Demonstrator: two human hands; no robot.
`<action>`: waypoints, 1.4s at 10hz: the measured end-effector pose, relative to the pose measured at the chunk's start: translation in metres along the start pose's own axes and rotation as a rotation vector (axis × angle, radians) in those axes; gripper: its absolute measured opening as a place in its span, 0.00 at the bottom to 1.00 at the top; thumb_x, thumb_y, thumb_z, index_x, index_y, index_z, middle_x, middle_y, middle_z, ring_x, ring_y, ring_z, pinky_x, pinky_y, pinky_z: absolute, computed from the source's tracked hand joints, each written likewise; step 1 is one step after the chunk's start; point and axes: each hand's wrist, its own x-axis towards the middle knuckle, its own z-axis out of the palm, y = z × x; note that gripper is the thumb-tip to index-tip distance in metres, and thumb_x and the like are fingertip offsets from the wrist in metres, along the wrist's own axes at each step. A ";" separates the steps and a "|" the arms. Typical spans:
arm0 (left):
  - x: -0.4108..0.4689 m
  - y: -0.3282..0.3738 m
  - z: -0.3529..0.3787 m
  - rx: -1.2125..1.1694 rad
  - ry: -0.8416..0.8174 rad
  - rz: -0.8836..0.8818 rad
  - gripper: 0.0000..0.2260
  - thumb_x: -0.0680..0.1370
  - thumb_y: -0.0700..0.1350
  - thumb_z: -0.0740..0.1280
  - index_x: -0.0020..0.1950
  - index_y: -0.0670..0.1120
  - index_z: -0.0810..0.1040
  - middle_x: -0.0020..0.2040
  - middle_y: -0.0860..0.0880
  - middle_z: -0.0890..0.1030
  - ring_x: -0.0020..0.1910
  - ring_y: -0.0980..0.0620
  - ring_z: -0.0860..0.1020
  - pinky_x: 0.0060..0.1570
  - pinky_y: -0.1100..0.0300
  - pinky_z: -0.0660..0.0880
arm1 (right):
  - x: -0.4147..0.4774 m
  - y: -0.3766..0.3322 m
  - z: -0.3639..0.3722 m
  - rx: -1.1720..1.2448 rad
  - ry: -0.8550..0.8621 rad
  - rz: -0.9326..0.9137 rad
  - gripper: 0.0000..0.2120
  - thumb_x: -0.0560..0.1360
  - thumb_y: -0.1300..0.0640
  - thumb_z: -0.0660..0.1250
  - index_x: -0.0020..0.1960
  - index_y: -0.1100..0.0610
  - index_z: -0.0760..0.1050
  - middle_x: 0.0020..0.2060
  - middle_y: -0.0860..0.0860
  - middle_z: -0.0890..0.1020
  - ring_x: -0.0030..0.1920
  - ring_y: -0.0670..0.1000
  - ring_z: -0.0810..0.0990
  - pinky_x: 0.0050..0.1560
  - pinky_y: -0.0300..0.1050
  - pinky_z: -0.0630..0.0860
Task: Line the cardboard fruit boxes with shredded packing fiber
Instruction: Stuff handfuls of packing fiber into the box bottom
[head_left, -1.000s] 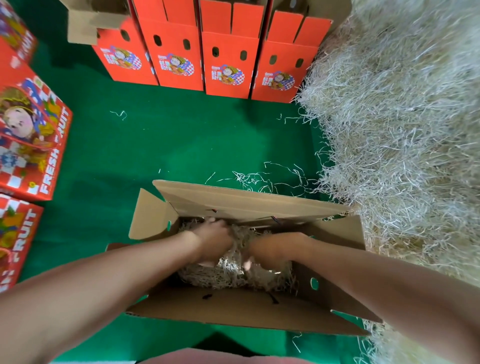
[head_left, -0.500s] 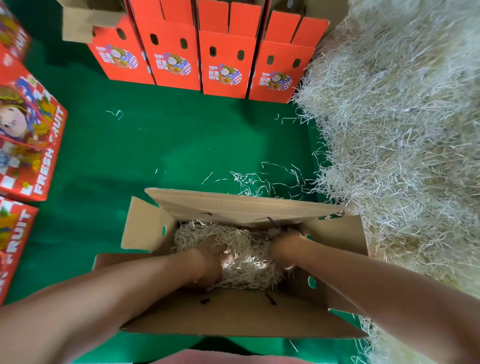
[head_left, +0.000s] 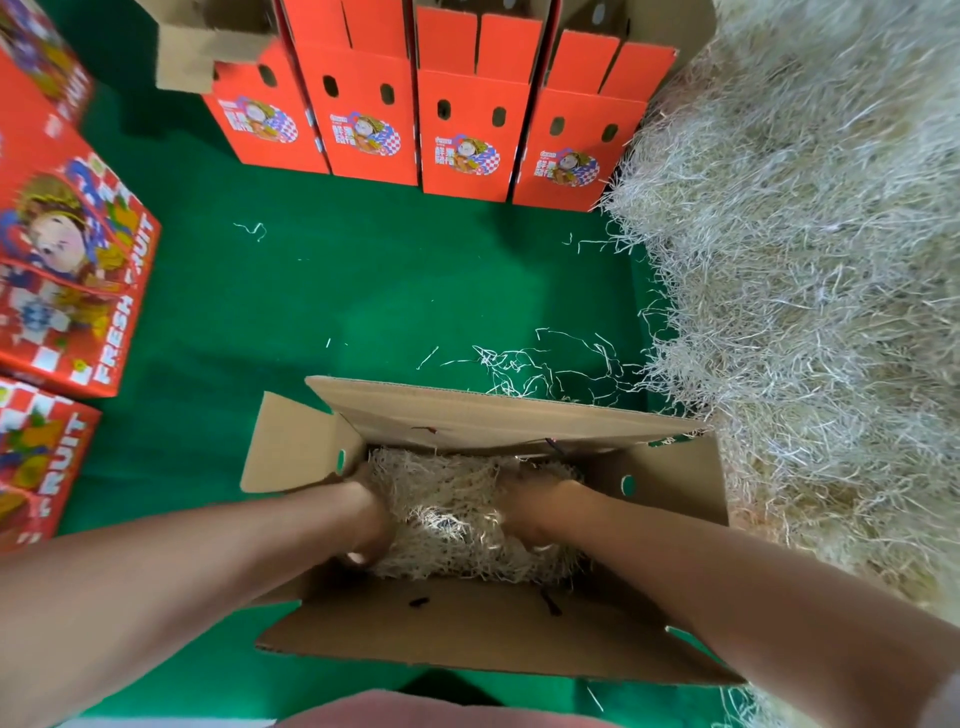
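1. Two hands reach down inside the open cardboard box (head_left: 467, 629), the left hand (head_left: 371, 519) at its left wall and the right hand (head_left: 530, 506) toward its right, apart.
2. Both rest on the shredded packing fiber (head_left: 452, 509) covering the box's bottom. Their fingers are sunk in it, so I cannot tell their grip.
3. Loose strands (head_left: 545, 364) lie on the green mat (head_left: 311, 291) just beyond the box.
4. A big fiber heap (head_left: 805, 260) stands against the box's right side.
5. Four red fruit boxes (head_left: 467, 130) stand in a row far beyond it.

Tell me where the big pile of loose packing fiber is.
In the head view, the fiber pile fills the right side, up against the open cardboard box nearby and the rightmost upright red box farther back.
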 end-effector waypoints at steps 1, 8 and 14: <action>0.006 -0.001 0.004 -0.028 -0.026 0.000 0.16 0.79 0.39 0.58 0.66 0.39 0.72 0.68 0.38 0.69 0.68 0.41 0.67 0.67 0.41 0.63 | -0.001 0.007 0.001 -0.074 -0.065 0.052 0.24 0.73 0.60 0.65 0.68 0.61 0.67 0.72 0.58 0.59 0.71 0.61 0.57 0.67 0.60 0.63; -0.003 -0.005 -0.017 -0.341 0.442 -0.335 0.20 0.81 0.42 0.54 0.73 0.40 0.60 0.70 0.37 0.66 0.68 0.40 0.66 0.65 0.50 0.64 | -0.024 -0.010 -0.009 -0.042 0.132 0.026 0.16 0.75 0.65 0.62 0.63 0.64 0.71 0.65 0.62 0.67 0.59 0.62 0.73 0.50 0.56 0.75; -0.067 -0.015 -0.018 -0.546 0.903 -0.344 0.14 0.77 0.45 0.62 0.62 0.45 0.74 0.57 0.44 0.79 0.54 0.44 0.78 0.53 0.54 0.76 | -0.136 0.001 -0.074 0.327 1.253 -0.165 0.05 0.72 0.69 0.65 0.45 0.62 0.78 0.40 0.55 0.79 0.35 0.50 0.77 0.35 0.43 0.77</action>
